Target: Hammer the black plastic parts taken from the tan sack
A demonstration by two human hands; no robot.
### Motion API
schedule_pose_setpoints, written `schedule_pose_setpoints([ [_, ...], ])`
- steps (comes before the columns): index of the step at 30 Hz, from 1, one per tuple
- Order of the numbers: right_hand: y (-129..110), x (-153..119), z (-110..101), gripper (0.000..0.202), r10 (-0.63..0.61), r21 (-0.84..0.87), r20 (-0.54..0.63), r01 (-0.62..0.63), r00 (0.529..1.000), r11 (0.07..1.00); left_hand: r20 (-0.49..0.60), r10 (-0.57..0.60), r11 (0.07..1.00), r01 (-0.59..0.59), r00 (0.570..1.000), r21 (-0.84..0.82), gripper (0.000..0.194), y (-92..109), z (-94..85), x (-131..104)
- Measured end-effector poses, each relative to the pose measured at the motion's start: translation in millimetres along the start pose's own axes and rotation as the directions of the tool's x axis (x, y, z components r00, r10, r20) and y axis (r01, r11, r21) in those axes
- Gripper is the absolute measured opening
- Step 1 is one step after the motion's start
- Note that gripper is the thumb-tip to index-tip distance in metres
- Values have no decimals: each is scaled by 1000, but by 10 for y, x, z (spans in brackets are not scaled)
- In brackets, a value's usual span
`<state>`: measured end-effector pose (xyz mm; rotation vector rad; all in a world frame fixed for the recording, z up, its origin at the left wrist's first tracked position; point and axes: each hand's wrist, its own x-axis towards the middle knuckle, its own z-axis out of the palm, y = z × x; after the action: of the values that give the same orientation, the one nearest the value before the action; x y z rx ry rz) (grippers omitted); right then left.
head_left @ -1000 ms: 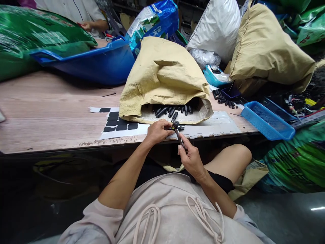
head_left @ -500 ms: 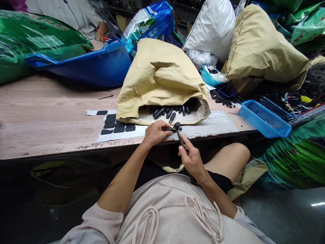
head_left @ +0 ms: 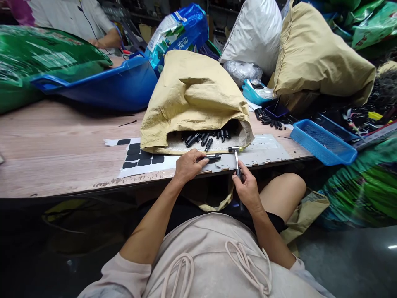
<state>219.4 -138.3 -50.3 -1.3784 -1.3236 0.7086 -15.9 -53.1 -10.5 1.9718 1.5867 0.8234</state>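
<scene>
My left hand point(head_left: 190, 164) pinches a slim black cylindrical part point(head_left: 214, 158), which points right, low over the table's front edge. In my right hand point(head_left: 247, 188) is a small hammer point(head_left: 236, 155), gripped by its dark handle. Its head, black with a yellowish end, is up and to the right of the black part, apart from it. Just behind both hands lies a yellow-brown paper sack point(head_left: 198, 95), its mouth facing me. Several black cylindrical parts point(head_left: 209, 144) show inside the mouth. A grey strip point(head_left: 266, 154) lies on the table under the sack's front.
Black square pads point(head_left: 144, 156) on white sheet lie left of the sack. A blue basin point(head_left: 102, 89) and a green bag point(head_left: 46, 62) stand at back left, with a person point(head_left: 71, 18) behind. Rightward are a blue basket point(head_left: 324, 142), loose black parts point(head_left: 271, 120) and a full sack point(head_left: 322, 58).
My right hand has moved the hammer rightward, off the black part it was over. My left hand keeps its pinch in nearly the same place. The person behind has shifted an arm.
</scene>
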Motion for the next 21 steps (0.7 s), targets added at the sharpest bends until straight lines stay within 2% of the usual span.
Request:
schedule_pose_setpoints([
  [5, 18, 38, -39, 64, 21, -92, 3, -21, 1000, 996, -22, 54, 999, -54, 998, -3, 21, -45, 5, 4],
  [8, -3, 47, -77, 66, 49, -143, 24, -45, 998, 989, -95, 154, 986, -159, 984, -54, 23, -62, 21, -94],
  [10, -23, 45, -94, 68, 66, -159, 36, -59, 997, 985, -153, 256, 953, -276, 954, -123, 26, -78, 65, -240],
  [12, -48, 41, -102, 69, 68, -166, 39, -61, 997, 984, -165, 382, 893, -409, 909, -188, 29, -114, 159, -430],
  [14, -76, 39, -105, 69, 62, -172, 35, -55, 997, 984, -106, 489, 837, -500, 866, -222, 30, -185, 313, -616],
  [15, -89, 39, -105, 68, 57, -174, 32, -51, 998, 984, -54, 510, 832, -509, 858, -221, 30, -236, 412, -690],
  [16, -100, 40, -105, 68, 52, -174, 30, -46, 998, 984, 10, 498, 850, -485, 867, -207, 29, -295, 522, -745],
  [18, -113, 42, -107, 67, 44, -173, 30, -38, 999, 984, 128, 376, 922, -357, 918, -152, 26, -426, 766, -786],
  [21, -115, 41, -108, 66, 34, -171, 32, -28, 999, 985, 196, 192, 980, -176, 962, -96, 20, -598, 1134, -705],
])
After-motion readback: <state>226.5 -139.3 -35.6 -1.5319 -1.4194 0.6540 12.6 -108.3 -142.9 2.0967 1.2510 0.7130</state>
